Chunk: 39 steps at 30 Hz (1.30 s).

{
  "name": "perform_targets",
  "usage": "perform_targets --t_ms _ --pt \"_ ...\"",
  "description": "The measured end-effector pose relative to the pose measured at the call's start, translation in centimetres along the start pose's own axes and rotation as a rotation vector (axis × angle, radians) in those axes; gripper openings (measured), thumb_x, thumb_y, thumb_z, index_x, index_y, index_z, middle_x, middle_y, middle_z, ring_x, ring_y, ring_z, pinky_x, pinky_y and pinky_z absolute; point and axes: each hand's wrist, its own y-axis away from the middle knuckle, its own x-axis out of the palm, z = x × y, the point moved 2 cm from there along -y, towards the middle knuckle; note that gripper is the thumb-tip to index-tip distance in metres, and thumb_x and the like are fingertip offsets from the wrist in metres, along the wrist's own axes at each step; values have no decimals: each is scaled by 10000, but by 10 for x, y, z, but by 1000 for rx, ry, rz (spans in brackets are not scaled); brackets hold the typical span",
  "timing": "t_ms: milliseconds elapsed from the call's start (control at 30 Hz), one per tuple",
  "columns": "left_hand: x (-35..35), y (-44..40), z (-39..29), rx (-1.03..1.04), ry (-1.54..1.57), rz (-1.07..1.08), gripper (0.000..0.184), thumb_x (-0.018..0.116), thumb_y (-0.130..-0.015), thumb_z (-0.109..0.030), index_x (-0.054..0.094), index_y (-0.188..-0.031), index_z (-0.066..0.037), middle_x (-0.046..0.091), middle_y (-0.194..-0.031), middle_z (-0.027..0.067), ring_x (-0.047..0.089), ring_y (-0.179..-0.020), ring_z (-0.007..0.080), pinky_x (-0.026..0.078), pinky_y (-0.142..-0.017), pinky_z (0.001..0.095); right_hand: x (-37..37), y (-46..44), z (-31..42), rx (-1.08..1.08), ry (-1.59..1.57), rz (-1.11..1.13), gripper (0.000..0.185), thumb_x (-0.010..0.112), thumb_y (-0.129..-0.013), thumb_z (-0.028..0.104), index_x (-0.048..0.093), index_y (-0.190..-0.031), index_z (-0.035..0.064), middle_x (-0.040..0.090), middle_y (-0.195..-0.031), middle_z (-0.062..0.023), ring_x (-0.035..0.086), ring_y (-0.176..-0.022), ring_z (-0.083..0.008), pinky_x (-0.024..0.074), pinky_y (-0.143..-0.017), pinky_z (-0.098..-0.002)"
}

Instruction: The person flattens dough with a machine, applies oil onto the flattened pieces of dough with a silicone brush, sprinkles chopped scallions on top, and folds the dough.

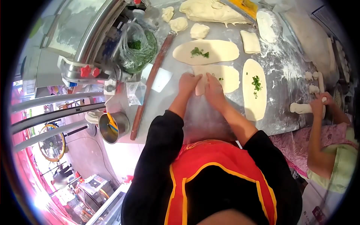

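Both my hands are at the near left part of a flattened dough sheet (230,78) with a few green onion bits on it. My left hand (189,81) pinches the sheet's left end with thumb and fingers together. Close beside it, my right hand (215,90) grips the same edge, partly covering the dough. Just beyond lies an oval dough sheet (183,52) with chopped green onion (199,53) in its middle. To the right, a long dough sheet (250,107) also carries chopped green onion (257,84).
A long rolling pin (151,78) lies left, near a plastic bag of greens (138,50) and a metal pot (113,127). Dough pieces (199,31) and a large dough mass (210,10) sit at the back. A co-worker's hands (323,103) handle dough at right.
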Motion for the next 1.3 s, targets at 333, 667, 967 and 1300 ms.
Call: perform_targets --t_ms 333,667,967,1300 --pt "30 38 -56 59 703 173 318 564 -888 -260 593 -954 50 619 -859 118 608 -748 174 510 -581 303 -46 -18 -20 388 -393 79 385 535 -832 97 505 -1198 -17 609 -1048 -168 589 -945 -251 470 -820 -339" --pt "59 47 -45 672 -248 -329 266 640 -790 -190 610 -1044 -115 558 -1076 59 534 -1009 258 485 -782 361 -75 -16 -65 23 281 -292 334 570 -779 102 551 -1102 21 603 -926 -203 550 -893 -373 427 -829 -456" --pt "79 37 -50 1069 -527 -260 352 543 -799 -96 600 -1145 -134 542 -1228 40 473 -1164 267 393 -962 386 -87 -35 -88 546 218 -48 243 628 -727 214 595 -880 29 624 -907 -181 594 -857 -348 468 -780 -425" --pt "73 32 -49 896 -231 -139 371 519 -830 -102 567 -1196 -135 543 -1244 42 462 -1183 258 373 -982 387 -62 -14 -43 -89 264 -195 106 560 -800 44 596 -897 22 584 -808 -170 562 -806 -346 462 -734 -419"
